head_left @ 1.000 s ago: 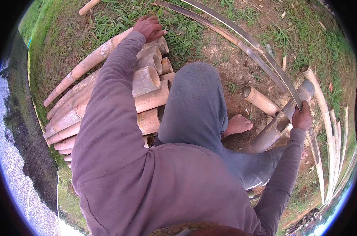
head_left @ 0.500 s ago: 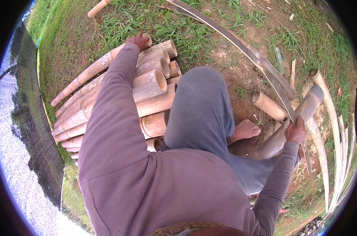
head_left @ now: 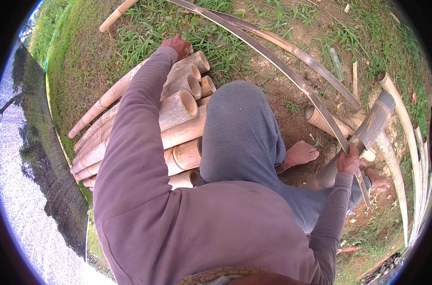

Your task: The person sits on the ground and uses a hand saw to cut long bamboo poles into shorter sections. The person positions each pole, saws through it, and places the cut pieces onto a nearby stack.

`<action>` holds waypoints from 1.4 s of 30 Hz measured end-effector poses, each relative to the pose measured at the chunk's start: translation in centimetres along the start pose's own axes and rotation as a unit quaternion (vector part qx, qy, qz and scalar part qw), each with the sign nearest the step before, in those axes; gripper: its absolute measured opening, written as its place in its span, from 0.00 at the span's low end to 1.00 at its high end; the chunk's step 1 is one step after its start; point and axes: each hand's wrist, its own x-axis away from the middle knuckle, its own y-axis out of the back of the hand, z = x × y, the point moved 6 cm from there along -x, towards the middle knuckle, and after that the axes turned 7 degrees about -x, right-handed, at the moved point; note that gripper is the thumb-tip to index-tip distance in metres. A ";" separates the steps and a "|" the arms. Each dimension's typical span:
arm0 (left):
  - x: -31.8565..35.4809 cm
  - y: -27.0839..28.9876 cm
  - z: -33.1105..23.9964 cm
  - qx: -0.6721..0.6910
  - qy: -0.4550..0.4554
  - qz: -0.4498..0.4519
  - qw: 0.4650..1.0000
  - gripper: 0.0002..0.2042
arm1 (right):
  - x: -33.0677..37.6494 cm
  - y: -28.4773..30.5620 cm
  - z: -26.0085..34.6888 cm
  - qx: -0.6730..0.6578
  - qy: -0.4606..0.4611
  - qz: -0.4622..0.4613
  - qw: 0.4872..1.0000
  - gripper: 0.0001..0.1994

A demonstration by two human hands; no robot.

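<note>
Person crouching on bare ground between a stack of bamboo poles (head_left: pixel 168 128) and a split bamboo strip (head_left: pixel 273 61).

The stack lies at the person's left, cut ends facing the grey-trousered knee (head_left: pixel 239 128), with grass beyond its far end and open dirt ahead of the bare foot (head_left: pixel 299 154). The left hand (head_left: pixel 178 45) rests on the top pole at the far end of the stack, fingers curled over it; how tightly they close cannot be told. The right hand (head_left: pixel 349 161) is closed around the near end of the long strip, beside a thick dark bamboo piece (head_left: pixel 373 123) leaning on the ground. More long poles (head_left: pixel 406 142) curve along the right edge.
</note>
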 end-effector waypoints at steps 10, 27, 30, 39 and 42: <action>-5.8 0.0 0.1 0.736 0.156 -0.264 0.604 0.20 | 4.4 7.4 3.6 -0.053 0.011 -0.051 0.997 0.11; 10.7 24.0 -32.9 0.051 -0.381 -0.026 0.923 0.30 | 14.4 5.9 -4.5 -0.061 0.020 -0.061 0.996 0.16; 13.1 26.3 -40.9 0.058 -0.498 -0.113 0.858 0.28 | 14.9 4.5 -3.8 -0.086 0.045 -0.066 0.993 0.22; 16.2 35.5 -73.0 0.207 -0.558 -0.170 0.785 0.37 | 13.6 6.6 -3.2 -0.175 0.024 -0.080 0.981 0.28; 11.7 36.4 -81.3 0.054 -0.508 -0.231 0.828 0.46 | 14.0 7.1 -2.7 -0.213 0.023 -0.089 0.973 0.26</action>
